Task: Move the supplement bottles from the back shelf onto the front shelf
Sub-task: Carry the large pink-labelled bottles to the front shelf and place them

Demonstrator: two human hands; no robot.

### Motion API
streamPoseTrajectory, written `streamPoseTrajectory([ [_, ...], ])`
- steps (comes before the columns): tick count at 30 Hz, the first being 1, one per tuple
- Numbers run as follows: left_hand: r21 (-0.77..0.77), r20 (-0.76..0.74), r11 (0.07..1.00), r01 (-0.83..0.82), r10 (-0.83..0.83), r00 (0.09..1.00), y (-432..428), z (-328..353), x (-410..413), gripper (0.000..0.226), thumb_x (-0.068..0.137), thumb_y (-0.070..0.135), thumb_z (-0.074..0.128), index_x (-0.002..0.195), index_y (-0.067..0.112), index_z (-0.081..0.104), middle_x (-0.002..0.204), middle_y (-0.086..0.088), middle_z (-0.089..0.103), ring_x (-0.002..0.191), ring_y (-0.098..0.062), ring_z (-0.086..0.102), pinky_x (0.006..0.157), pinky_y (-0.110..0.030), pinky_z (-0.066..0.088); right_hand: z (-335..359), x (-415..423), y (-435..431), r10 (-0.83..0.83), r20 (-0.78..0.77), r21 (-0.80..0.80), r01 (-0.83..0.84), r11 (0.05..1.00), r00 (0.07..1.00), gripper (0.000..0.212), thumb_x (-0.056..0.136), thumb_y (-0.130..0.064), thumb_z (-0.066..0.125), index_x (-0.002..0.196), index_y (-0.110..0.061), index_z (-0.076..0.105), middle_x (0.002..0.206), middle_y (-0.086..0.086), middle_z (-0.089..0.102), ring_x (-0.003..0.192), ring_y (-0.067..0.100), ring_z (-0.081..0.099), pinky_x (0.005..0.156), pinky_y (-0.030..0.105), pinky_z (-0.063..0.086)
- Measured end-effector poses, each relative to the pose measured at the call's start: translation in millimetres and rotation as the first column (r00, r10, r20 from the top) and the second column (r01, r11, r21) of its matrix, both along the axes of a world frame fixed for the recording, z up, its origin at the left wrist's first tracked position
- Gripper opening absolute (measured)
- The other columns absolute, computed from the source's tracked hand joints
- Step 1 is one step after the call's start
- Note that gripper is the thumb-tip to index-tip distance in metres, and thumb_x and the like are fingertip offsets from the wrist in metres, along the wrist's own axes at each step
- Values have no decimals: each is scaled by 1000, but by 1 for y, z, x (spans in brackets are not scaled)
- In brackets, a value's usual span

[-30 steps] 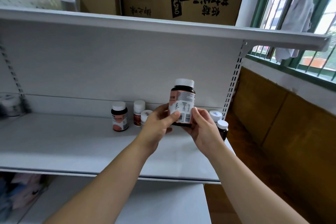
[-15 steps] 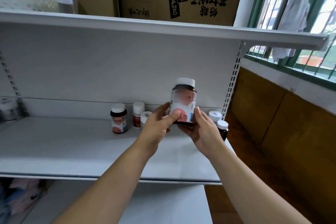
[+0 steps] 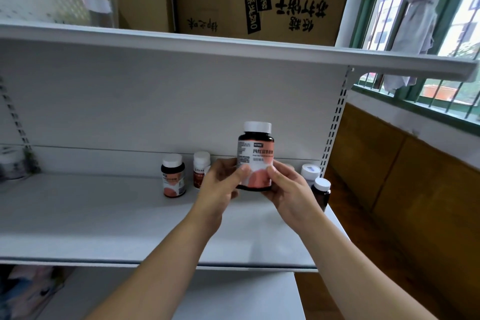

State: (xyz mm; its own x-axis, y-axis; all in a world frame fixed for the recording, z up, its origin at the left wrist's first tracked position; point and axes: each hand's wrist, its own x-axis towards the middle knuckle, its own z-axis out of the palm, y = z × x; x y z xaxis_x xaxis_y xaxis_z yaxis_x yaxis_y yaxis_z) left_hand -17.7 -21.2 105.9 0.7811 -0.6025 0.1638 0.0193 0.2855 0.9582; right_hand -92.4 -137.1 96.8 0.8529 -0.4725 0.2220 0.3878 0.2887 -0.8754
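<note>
left hand [image 3: 220,186] and right hand [image 3: 288,191] grip the supplement bottle [image 3: 255,153], seemingly above the shelf [image 3: 104,218].

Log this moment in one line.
phase: bottle held, not placed | left hand: grips bottle | right hand: grips bottle | bottle: upright over shelf | other bottles: standing at shelf back

The right hand [image 3: 288,189] hides the blue-capped bottle's [image 3: 310,170] body.
</note>
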Motion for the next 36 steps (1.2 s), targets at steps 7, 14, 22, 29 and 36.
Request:
streamPoseTrajectory([
  [7, 13, -1, 1000, -20, 20, 1000, 32, -7, 18, 14, 86, 19, 60, 99, 24, 59, 99, 5, 65, 98, -19, 59, 85, -38, 45, -1, 15, 27, 12, -21, -13, -13, 1000, 1000, 34, 76, -13, 63, 109, -5, 61, 96, 7, 72, 88, 19, 68, 79, 27, 56],
  [14, -23, -13, 993, -112, 111, 994, 120, -8, 15, 17, 89, 10, 54, 102, 20, 60, 98, 4, 66, 92, -14, 60, 89, -33, 45, 0, 35, 98, 149, -44, -6, -150, 989, 988, 28, 82, 5, 54, 108, -5, 54, 95, 8, 68, 84, 18, 66, 73, 26, 55],
  [22, -14, -63, 928, -371, 370, 927, 250, -11, 2, 18, 88, 7, 53, 100, 17, 61, 99, -4, 65, 89, -18, 60, 77, -29, 46, -4, 55, 222, 410, -64, -23, -413, 911, 910, 26, 75, 4, 58, 98, -7, 55, 94, 8, 67, 79, 14, 69, 71, 29, 55],
  [29, -52, -51, 825, -562, 560, 827, 383, -16, 11, 19, 88, 3, 52, 93, 18, 63, 85, 2, 68, 76, -16, 60, 65, -26, 48, -7, 97, 354, 574, -95, -54, -580, 813, 813, 38, 64, 3, 70, 98, -6, 56, 86, 2, 71, 77, 13, 68, 69, 24, 55],
  [36, 29, 44, 725, -688, 687, 725, 552, -17, 75, 28, 89, 10, 53, 116, 15, 57, 102, -2, 66, 92, -18, 63, 81, -26, 53, -10, 179, 525, 679, -51, -43, -680, 732, 733, 29, 71, 7, 62, 96, -8, 57, 92, 8, 69, 82, 18, 66, 77, 30, 55],
])
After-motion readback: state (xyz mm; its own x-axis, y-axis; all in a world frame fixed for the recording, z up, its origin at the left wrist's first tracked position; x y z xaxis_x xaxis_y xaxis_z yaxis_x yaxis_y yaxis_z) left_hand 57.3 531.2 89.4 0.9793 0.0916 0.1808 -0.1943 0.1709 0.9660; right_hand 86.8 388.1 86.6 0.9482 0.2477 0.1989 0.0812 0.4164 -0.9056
